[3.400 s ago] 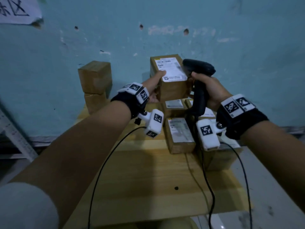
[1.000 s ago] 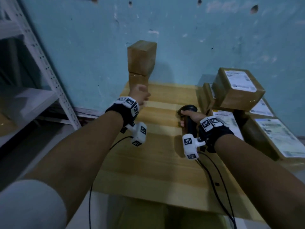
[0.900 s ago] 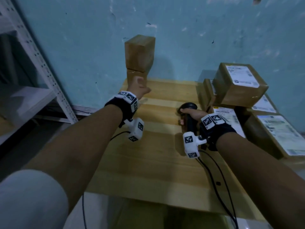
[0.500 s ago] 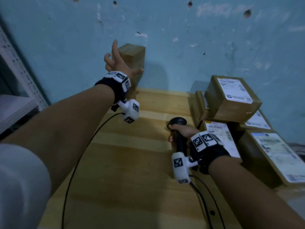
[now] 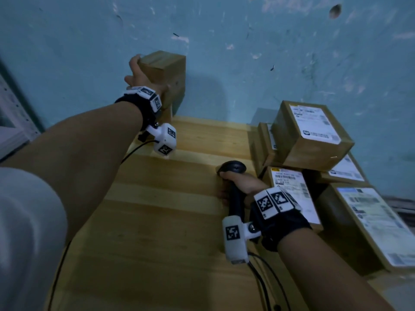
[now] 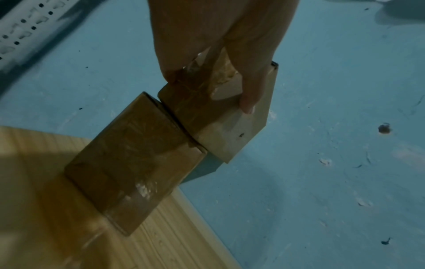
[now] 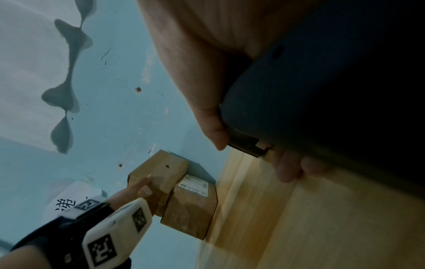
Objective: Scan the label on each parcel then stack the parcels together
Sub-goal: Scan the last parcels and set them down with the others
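Observation:
Two plain brown parcels are stacked at the table's back left against the wall. My left hand [image 5: 143, 77] grips the top parcel [image 5: 167, 68] from its left side; fingers [image 6: 247, 102] wrap over its edge. The lower parcel [image 6: 135, 163] stands under it, its label [image 7: 194, 184] visible in the right wrist view. Whether the top parcel touches the lower one I cannot tell. My right hand [image 5: 235, 182] holds the black scanner [image 5: 233, 169], with its head down on the table. Labelled parcels [image 5: 312, 135] are piled at the right.
The wooden table [image 5: 170, 221] runs up to the blue wall [image 5: 247, 52]. A white perforated metal rack [image 5: 13, 113] stands at the left. Cables [image 5: 265, 277] trail from both wrists over the table's near edge. Flat labelled parcels [image 5: 372, 225] lie at the right edge.
My left hand has risen from beside the lower parcel, opened in the air, and now grips the top parcel. The right hand with the scanner stays low on the table.

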Demonstrator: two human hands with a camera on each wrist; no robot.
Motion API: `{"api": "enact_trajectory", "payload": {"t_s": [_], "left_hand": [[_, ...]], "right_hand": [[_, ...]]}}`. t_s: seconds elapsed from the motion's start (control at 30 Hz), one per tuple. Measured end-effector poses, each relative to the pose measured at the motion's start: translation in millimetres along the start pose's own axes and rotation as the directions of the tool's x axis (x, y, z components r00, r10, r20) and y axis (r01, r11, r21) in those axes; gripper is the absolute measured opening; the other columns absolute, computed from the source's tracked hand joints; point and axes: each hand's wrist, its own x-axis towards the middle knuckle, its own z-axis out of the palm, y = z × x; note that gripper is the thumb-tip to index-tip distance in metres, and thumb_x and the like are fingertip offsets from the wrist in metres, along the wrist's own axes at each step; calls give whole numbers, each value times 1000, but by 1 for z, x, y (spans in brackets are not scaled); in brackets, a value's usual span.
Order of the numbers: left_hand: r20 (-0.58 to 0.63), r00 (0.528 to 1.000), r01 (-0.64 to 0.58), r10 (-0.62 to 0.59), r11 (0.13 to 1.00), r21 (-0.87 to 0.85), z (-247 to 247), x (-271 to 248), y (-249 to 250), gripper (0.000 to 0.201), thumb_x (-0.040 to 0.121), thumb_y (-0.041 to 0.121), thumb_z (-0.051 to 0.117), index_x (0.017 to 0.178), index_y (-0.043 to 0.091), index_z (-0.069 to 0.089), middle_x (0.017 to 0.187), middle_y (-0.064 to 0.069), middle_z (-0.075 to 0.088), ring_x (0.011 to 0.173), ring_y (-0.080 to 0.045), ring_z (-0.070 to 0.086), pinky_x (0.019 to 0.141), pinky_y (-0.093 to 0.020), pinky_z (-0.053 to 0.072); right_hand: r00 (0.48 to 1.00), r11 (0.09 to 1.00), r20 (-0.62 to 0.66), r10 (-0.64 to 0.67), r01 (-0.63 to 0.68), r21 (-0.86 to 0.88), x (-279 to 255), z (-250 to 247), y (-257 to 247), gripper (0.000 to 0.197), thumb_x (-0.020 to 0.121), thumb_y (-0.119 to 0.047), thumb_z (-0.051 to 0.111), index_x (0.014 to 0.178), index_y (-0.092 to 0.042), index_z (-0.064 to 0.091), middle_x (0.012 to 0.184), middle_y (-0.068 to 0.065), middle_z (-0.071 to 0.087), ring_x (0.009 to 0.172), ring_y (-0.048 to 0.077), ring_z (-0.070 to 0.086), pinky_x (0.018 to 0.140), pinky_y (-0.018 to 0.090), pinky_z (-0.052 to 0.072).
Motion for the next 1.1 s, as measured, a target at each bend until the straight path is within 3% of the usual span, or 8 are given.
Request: {"api": "enact_trajectory", "payload": {"t_s": [0.37,0.5,0.57,0.7,0.83,0.87,0.97,1.1], "left_hand": [[-51,995,-91,82,975,-204,-47,-49,9,75,75,25,71,136,27,28,134,-14,35,116,-32,48,94,-35,42],[-27,997,-77,72,932,-356,-64,-87,8,77,72,22,75,134,21,29,132,-15,44,113,-30,52,93,-32,45],[11,998,-54,66,891,-451,-70,-108,5,77,71,18,77,133,17,31,128,-15,49,112,-28,54,96,-31,47],[154,988,84,13,791,-606,-81,-144,4,78,64,27,77,125,21,28,117,-9,50,109,-28,56,98,-48,47],[200,980,116,26,738,-665,-94,-166,11,75,52,35,72,109,29,24,118,-7,47,108,-28,54,98,-50,47],[203,979,111,34,740,-663,-95,-170,12,76,51,35,72,108,29,23,121,-9,47,108,-28,53,98,-50,47],[226,973,116,42,760,-639,-97,-179,7,77,50,34,73,109,30,22,128,-12,45,109,-28,52,97,-50,48],[256,967,184,-12,728,-660,-94,-190,-1,67,70,20,74,111,26,22,119,-8,44,109,-27,50,98,-49,47]], "right_hand": [[992,996,-123,-12,22,84,-38,11,-3,35,85,-18,62,107,9,57,58,18,60,52,27,58,56,34,49],[983,977,-175,-58,92,191,-67,16,-5,42,87,-18,62,121,4,54,86,21,67,56,29,61,54,35,53],[976,949,-188,-107,156,273,-84,17,-6,28,88,-14,61,108,4,55,76,20,66,47,25,62,45,30,53],[951,879,-212,-225,292,378,-117,21,-14,13,89,-10,59,87,2,53,53,15,59,44,26,60,43,32,53],[915,844,-272,-299,386,372,-141,20,-26,17,87,-15,63,79,-1,56,66,14,59,63,31,60,73,47,54],[906,852,-283,-314,401,337,-147,19,-28,17,86,-17,64,82,-1,57,65,13,61,62,29,62,74,45,55],[901,865,-291,-322,405,296,-153,17,-30,28,86,-20,64,104,1,58,67,13,64,45,20,64,51,29,56],[876,882,-343,-339,422,208,-149,18,-23,46,84,-25,66,117,6,57,90,15,64,87,30,63,85,41,50]]}}
